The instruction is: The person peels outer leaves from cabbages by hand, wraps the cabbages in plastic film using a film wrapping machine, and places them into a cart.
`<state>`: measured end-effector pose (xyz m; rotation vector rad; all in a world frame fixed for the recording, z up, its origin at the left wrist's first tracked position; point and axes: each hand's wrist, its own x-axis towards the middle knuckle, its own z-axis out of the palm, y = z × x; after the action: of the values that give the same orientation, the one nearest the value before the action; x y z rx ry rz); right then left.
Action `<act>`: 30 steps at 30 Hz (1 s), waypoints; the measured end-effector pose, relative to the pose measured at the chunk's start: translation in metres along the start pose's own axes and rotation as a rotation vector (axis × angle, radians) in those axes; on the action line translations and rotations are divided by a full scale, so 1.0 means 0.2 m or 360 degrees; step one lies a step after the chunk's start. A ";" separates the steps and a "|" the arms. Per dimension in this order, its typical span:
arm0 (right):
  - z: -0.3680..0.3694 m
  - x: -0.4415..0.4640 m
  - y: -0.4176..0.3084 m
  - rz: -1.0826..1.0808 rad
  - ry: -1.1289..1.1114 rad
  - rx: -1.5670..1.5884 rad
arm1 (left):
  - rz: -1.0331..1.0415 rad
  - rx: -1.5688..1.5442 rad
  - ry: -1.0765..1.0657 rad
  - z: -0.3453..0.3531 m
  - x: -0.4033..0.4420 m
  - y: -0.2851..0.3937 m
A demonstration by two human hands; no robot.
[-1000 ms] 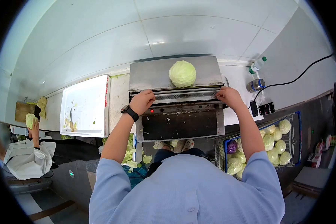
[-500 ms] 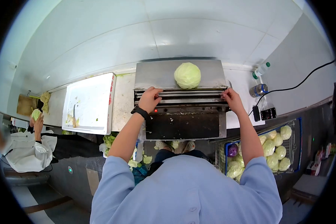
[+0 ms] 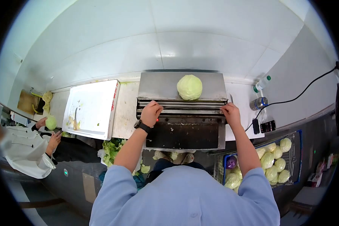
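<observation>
A metal wrapping machine (image 3: 146,86) with long rollers stands in front of me. My left hand (image 3: 151,113), below a black wristwatch, is closed in a pinch over the left end of the rollers. At their right end, my right hand (image 3: 231,114) pinches too. Both seem to hold the edge of clear plastic wrap (image 3: 192,109), which barely shows across the rollers. Beyond the hands, a pale green cabbage (image 3: 189,87) rests on the machine's flat top, touched by neither hand. A dark plate (image 3: 184,136) with small scraps lies on the near side.
Left is a white tray (image 3: 90,90) holding a knife (image 3: 75,119) and leaf scraps. A co-worker (image 3: 24,150) holds a cabbage (image 3: 51,122). Right are a bottle (image 3: 262,83), a metal jar (image 3: 259,103), a phone (image 3: 267,126) and a cart (image 3: 300,150) of cabbages. Loose leaves (image 3: 111,150) lie below left.
Both my hands have drawn slightly toward me over the rollers, still pinched. The view has tilted up. The co-worker's hands have moved apart, with the cabbage now in one of them.
</observation>
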<state>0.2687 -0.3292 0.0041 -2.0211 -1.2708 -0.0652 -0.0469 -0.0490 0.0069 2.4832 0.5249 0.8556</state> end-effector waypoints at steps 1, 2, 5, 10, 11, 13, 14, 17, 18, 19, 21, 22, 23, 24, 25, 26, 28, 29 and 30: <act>-0.01 0.00 -0.01 -0.0011 -0.0001 0.0000 | 0.0009 -0.0006 0.0022 -0.01 0.00 0.01; -0.03 -0.01 -0.03 -0.0020 -0.0003 0.0001 | 0.0016 -0.0012 0.0040 -0.03 -0.01 0.03; -0.08 -0.05 -0.08 -0.0030 0.0042 0.0021 | -0.0007 0.0006 0.0112 -0.05 -0.05 0.07; -0.17 -0.13 -0.17 -0.0054 0.0090 0.0031 | -0.0050 -0.0031 0.0209 -0.14 -0.14 0.19; -0.19 -0.15 -0.19 -0.0053 0.0088 0.0043 | -0.0047 -0.0034 0.0229 -0.15 -0.16 0.21; -0.24 -0.18 -0.23 -0.0073 0.0098 0.0064 | -0.0044 -0.0058 0.0281 -0.17 -0.21 0.24; -0.26 -0.19 -0.26 -0.0093 0.0111 0.0075 | -0.0046 -0.0067 0.0301 -0.19 -0.22 0.26; -0.33 -0.24 -0.34 -0.0127 0.0145 0.0106 | -0.0050 -0.0102 0.0355 -0.24 -0.27 0.34; -0.36 -0.25 -0.36 -0.0136 0.0160 0.0113 | -0.0046 -0.0117 0.0374 -0.26 -0.29 0.36; -0.38 -0.27 -0.39 -0.0118 0.0153 0.0094 | -0.0058 -0.0123 0.0382 -0.27 -0.30 0.38; -0.42 -0.30 -0.44 -0.0082 0.0140 0.0056 | -0.0083 -0.0136 0.0397 -0.31 -0.34 0.42; -0.44 -0.32 -0.46 -0.0080 0.0152 0.0070 | -0.0077 -0.0133 0.0375 -0.33 -0.35 0.44; -0.45 -0.33 -0.48 -0.0078 0.0163 0.0084 | -0.0071 -0.0129 0.0352 -0.36 -0.36 0.47; -0.47 -0.35 -0.49 -0.0075 0.0175 0.0097 | -0.0065 -0.0127 0.0328 -0.39 -0.37 0.49; -0.48 -0.36 -0.51 -0.0071 0.0172 0.0094 | -0.0055 -0.0113 0.0324 -0.41 -0.37 0.51; -0.50 -0.38 -0.53 -0.0066 0.0168 0.0091 | -0.0045 -0.0099 0.0319 -0.44 -0.38 0.54; -0.55 -0.40 -0.58 -0.0067 0.0167 0.0099 | -0.0010 -0.0063 0.0317 -0.50 -0.38 0.58; -0.57 -0.40 -0.60 -0.0073 0.0170 0.0110 | -0.0019 -0.0061 0.0303 -0.53 -0.38 0.60; -0.60 -0.40 -0.62 -0.0081 0.0172 0.0122 | -0.0028 -0.0058 0.0292 -0.57 -0.38 0.63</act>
<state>0.1669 -0.4333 0.1277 -1.8945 -1.2383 -0.1455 -0.1509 -0.1562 0.1175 2.3770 0.5865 1.0824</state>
